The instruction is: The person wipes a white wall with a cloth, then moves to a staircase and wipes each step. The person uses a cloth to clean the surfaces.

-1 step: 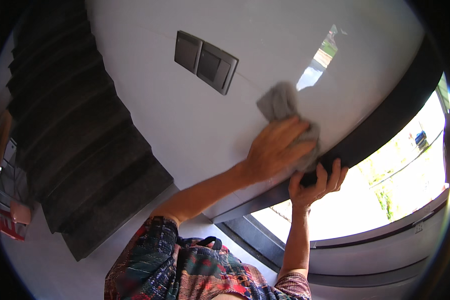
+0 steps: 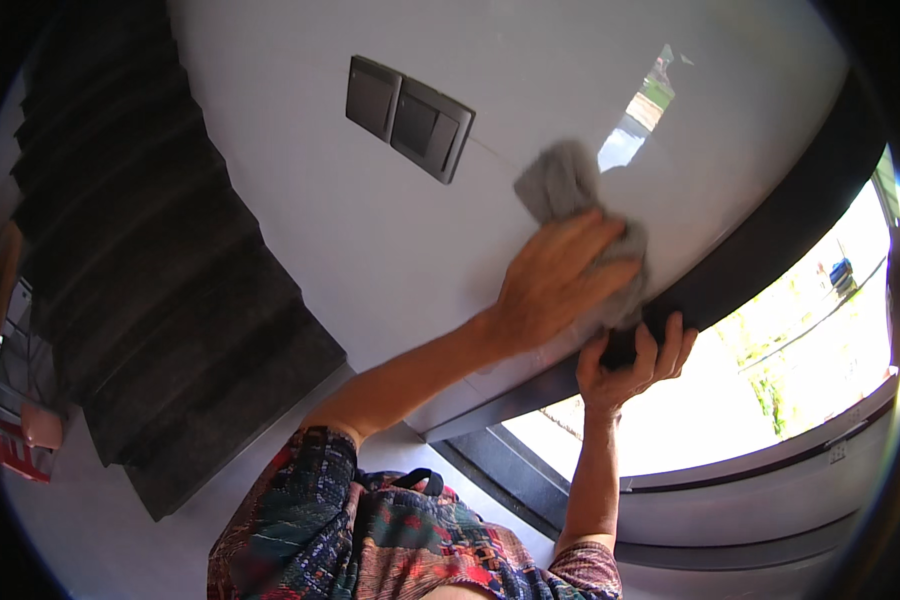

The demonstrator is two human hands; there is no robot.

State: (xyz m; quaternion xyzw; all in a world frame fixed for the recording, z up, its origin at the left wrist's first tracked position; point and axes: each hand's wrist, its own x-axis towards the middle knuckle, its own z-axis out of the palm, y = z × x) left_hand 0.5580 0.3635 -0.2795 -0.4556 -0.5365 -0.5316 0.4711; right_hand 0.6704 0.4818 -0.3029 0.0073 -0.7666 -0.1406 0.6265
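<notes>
My left hand (image 2: pixel 550 280) presses a crumpled grey cloth (image 2: pixel 560 182) against the glossy white wall (image 2: pixel 540 70). Its fingers lie over the cloth, and one end of the cloth sticks out beyond them. Below and to the right, my right hand (image 2: pixel 635 372) has its fingers curled over the dark frame (image 2: pixel 760 245) along the wall's edge. The cloth's lower end reaches close to the right fingertips.
Two dark switch plates (image 2: pixel 410 118) sit on the wall, left of the cloth. Dark steps (image 2: pixel 190 290) run down the left side. A bright opening (image 2: pixel 690 430) lies beyond the frame; a red chair (image 2: pixel 20 450) stands far left.
My left hand and the cloth have shifted slightly up along the wall. My right hand stays on the frame.
</notes>
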